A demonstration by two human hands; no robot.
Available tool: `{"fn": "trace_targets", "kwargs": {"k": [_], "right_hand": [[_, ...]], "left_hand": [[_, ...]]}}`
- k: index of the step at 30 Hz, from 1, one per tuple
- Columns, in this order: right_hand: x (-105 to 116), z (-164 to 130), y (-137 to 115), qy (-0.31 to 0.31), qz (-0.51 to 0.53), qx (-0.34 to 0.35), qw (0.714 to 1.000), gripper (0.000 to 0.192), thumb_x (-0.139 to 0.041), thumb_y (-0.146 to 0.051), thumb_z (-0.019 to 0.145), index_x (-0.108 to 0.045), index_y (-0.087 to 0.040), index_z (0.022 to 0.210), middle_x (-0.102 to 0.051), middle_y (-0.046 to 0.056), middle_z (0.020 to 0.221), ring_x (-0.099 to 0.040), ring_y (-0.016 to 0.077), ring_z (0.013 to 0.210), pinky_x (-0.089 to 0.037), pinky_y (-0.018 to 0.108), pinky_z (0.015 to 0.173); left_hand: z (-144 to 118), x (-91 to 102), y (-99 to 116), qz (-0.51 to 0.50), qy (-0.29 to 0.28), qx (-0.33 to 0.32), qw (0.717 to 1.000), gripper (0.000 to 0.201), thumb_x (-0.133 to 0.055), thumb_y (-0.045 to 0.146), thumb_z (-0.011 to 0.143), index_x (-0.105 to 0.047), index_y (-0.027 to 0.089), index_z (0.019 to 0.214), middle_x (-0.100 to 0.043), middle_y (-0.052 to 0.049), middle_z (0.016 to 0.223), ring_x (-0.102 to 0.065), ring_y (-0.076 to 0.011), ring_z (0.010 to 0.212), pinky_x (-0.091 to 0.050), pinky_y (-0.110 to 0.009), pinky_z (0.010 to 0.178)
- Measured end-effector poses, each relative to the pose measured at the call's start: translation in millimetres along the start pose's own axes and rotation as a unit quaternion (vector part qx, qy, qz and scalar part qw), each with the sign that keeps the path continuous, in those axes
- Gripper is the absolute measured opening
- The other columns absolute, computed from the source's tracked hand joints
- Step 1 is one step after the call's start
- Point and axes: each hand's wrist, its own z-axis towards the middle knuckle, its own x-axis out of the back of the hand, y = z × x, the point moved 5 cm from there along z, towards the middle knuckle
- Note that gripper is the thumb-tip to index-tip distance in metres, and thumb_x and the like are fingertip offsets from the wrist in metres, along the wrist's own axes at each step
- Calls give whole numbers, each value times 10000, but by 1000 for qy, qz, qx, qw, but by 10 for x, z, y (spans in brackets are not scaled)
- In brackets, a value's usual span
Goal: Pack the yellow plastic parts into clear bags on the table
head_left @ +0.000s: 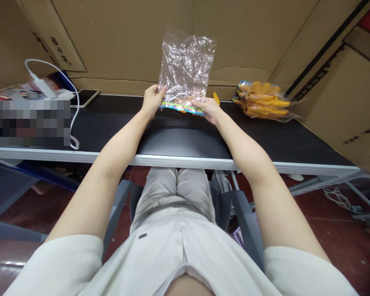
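Clear bag (186, 68): upright at the table's (172, 135) far edge, my left hand (152, 100) and right hand (210, 109) each pinching its colourful bottom strip. Risk: contents, seemingly orange pieces, spilling if my grip tilts it.

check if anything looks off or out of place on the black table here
One thing stands out: a single orange piece lies loose on the black table, just behind the right hand, outside the full bag of orange pieces to the right. The clear bag held by both hands, left hand included, is crumpled and looks nearly empty.
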Motion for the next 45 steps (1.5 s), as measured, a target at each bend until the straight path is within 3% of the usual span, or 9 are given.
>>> {"fn": "trace_targets", "kwargs": {"k": [8, 13, 18, 24, 29, 33, 38, 41, 45], "right_hand": [[-9, -43, -23, 49, 17, 4, 999, 184, -868, -84, 813, -718, -187, 836, -793, 27, 867, -809, 202, 1001, -655, 394, 1081], [27, -44, -27, 31, 5, 30, 999, 219, -933, -176, 790, -721, -195, 844, -798, 32, 891, -803, 218, 1030, -643, 419, 1098], [77, -27, -60, 45, -33, 68, 996, 393, -1044, -351, 685, -713, -195, 829, -803, 43, 934, -792, 248, 1095, -619, 422, 1106], [-75, -86, -164, 37, -54, 86, 994, 401, -1048, -366, 683, -723, -191, 839, -807, 56, 985, -773, 263, 1163, -609, 410, 1112], [-177, -110, -175, 15, -58, 100, 993, 376, -1009, -438, 768, -743, -208, 901, -816, 27, 992, -765, 249, 1193, -616, 383, 1119], [-163, -14, -74, 13, -80, 75, 994, 375, -929, -533, 880, -737, -229, 985, -823, 27, 1029, -790, 219, 1117, -655, 341, 999], [-164, -27, -37, -13, -114, 46, 992, 352, -906, -508, 938, -722, -223, 1031, -843, 53, 1034, -806, 173, 939, -664, 312, 887], [-207, -72, -27, -28, -141, 29, 989, 241, -904, -368, 954, -731, -201, 953, -846, 60, 975, -789, 161, 833, -667, 310, 844], [-255, -112, -13, -44, -178, 11, 983, 116, -824, -164, 983, -745, -184, 900, -849, 56, 952, -756, 133, 757, -669, 304, 868]], "left_hand": [[-39, 49, 133, 91, 30, -57, 994, 659, -673, 913, 934, -649, 256, 891, -581, -23, 715, -738, -300, 875, -652, -468, 923], [-63, 89, 252, 165, 10, -41, 985, 622, -636, 777, 1019, -702, 250, 1341, -786, -171, 1186, -696, -413, 1326, -506, -577, 1204], [-113, -36, 381, 217, -42, -129, 967, 815, -620, 715, 1029, -498, 267, 1699, -497, -202, 1752, -320, -405, 1707, -226, -609, 1395], [-401, -580, 626, 281, -225, -233, 903, 748, -531, 600, 1095, -479, 238, 1748, -395, -171, 1832, -282, -384, 1735, -98, -630, 1421], [-392, -670, 656, 279, -251, -241, 895, 626, -393, 333, 1137, -495, 244, 1748, -418, -111, 1825, -331, -280, 1725, -85, -538, 1439], [-87, -406, 500, 285, -257, -234, 893, 621, -435, 327, 1104, -554, 273, 1711, -458, -72, 1800, -356, -282, 1714, -75, -561, 1441], [275, 350, 91, 311, -200, -189, 910, 634, -520, 474, 1035, -630, 328, 1642, -449, 0, 1800, -378, -359, 1698, -72, -640, 1439], [241, 850, -36, 368, -140, -102, 913, 664, -402, 580, 1071, -598, 309, 1644, -393, 66, 1822, -343, -352, 1709, -78, -680, 1420], [-86, 1259, 134, 469, -173, 36, 865, 653, -337, 344, 1109, -429, 235, 1746, -227, 45, 1895, -247, -281, 1747, -141, -597, 1415]]}}
